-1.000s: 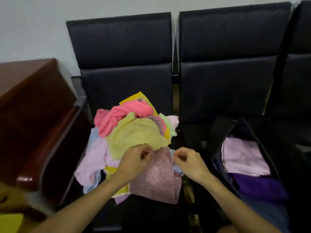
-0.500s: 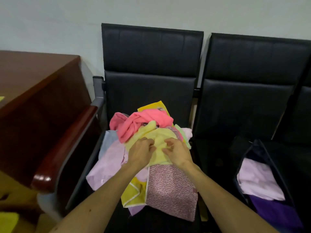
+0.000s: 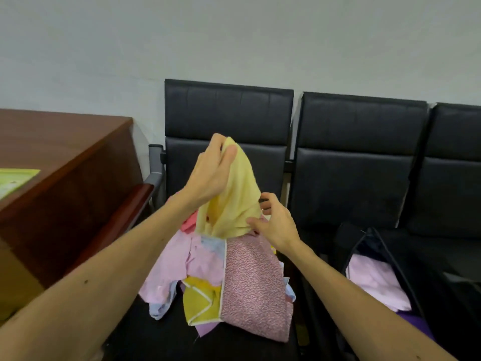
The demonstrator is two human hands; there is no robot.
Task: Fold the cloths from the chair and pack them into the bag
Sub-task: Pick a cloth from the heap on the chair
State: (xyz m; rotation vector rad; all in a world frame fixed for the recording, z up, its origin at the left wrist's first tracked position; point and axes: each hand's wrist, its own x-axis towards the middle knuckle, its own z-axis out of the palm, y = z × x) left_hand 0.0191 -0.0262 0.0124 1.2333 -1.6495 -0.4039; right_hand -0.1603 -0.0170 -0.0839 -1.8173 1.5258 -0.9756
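Head view, single camera.

Left hand (image 3: 210,173): raised in front of the chair (image 3: 229,110) backrest, thumb and fingertips pinched on the top of a pale yellow cloth (image 3: 234,201). The cloth hangs from that pinch in a loose cone; its lower edge touches the pile.

Right hand (image 3: 276,225): lower and to the right, thumb touching the cloth's lower right edge. Fingers are loosely curved and spread, not closed on the fabric.

Pile of cloths on the chair seat, near side: pink patterned cloth (image 3: 255,287) on the right, light pink cloth (image 3: 177,267) on the left, a yellow cloth with white trim (image 3: 203,300) between and below them. A coral piece (image 3: 188,222) shows behind the left forearm.

Black bag (image 3: 348,235): open, on the next seat to the right. A folded pink cloth (image 3: 374,282) lies inside, with purple fabric (image 3: 416,324) nearer.

Wooden desk (image 3: 52,157) far left, a green sheet (image 3: 15,178) on it.
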